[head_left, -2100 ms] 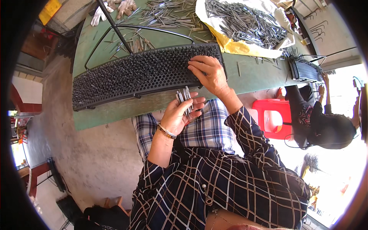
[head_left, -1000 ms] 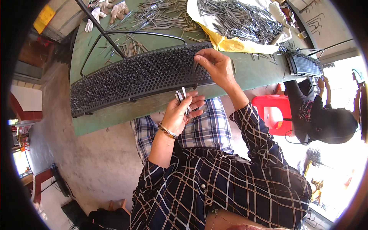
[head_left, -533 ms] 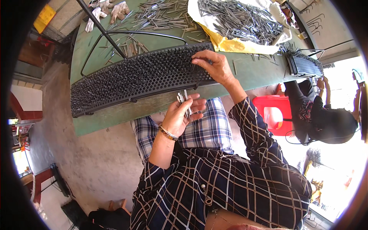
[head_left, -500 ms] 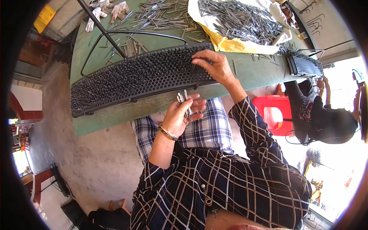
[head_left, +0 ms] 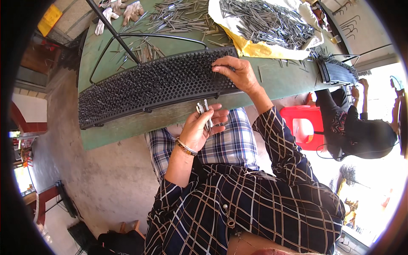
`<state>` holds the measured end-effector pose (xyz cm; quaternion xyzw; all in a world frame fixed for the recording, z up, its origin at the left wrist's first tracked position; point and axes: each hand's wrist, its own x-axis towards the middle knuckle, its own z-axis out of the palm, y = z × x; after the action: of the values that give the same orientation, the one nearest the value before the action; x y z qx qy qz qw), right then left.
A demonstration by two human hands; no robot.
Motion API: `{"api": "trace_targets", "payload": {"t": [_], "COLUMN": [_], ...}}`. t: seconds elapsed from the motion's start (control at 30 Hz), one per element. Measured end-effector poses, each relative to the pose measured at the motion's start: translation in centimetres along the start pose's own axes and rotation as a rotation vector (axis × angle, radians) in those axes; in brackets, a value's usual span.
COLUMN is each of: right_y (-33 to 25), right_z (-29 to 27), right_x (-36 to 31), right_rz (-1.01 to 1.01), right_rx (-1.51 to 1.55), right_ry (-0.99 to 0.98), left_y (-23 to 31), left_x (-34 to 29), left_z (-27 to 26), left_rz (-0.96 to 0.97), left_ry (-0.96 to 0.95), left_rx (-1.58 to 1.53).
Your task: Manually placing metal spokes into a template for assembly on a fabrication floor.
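Note:
A long black rack (head_left: 157,85) full of small round holes lies along the near edge of the green table. Many of its holes hold thin dark metal pieces; the nearer rows show bare holes. My right hand (head_left: 238,72) is over the rack's right part, thumb and forefinger pinched together at the holes; what sits between the fingertips is too small to make out. In front of the rack, my left hand (head_left: 199,125) is turned palm up, its thumb pressing several slim silvery metal pieces (head_left: 205,111) against the fingers, which are loosely spread.
Loose metal strips (head_left: 178,19) are strewn over the green table (head_left: 272,80). A white and yellow sack (head_left: 265,50) heaped with more stands beyond. Gloves (head_left: 132,12) lie at the far left. Right of me are a red stool (head_left: 297,123), a second rack (head_left: 338,71) and another person (head_left: 365,131).
My right hand has shifted very slightly at the rack, its pinch kept. My left hand holds its place with the metal pieces. The other person's hands moved a little.

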<state>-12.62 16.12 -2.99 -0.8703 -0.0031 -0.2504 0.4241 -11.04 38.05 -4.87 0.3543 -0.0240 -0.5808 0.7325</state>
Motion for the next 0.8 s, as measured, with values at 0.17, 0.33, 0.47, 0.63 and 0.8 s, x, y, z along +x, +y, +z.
{"api": "trace_targets", "payload": {"t": [0.17,0.33,0.47,0.63,0.8], "right_y": [0.0,0.6,0.7,0.2,0.0], "right_z": [-0.3,-0.1,0.1,-0.4,-0.3], "right_x": [0.2,-0.2,-0.3,0.5,0.3], "right_rz": [-0.022,0.057,0.034,-0.043,0.040], "right_rx": [-0.054,0.061,0.087,0.000,0.035], "right_ry": [-0.010,0.024,0.032,-0.029,-0.043], "left_y": [-0.1,-0.1,-0.1,-0.2,-0.3], "left_x": [0.1,0.1,0.1,0.0,0.1], "left_z": [-0.5,-0.3,-0.2,-0.5,-0.4], "left_rz": [-0.008,-0.014,-0.022,-0.012,-0.016], "left_ry": [-0.012,-0.015,-0.011,-0.011,-0.008], "left_rx": [-0.026,-0.033,-0.020,-0.015,-0.030]}}
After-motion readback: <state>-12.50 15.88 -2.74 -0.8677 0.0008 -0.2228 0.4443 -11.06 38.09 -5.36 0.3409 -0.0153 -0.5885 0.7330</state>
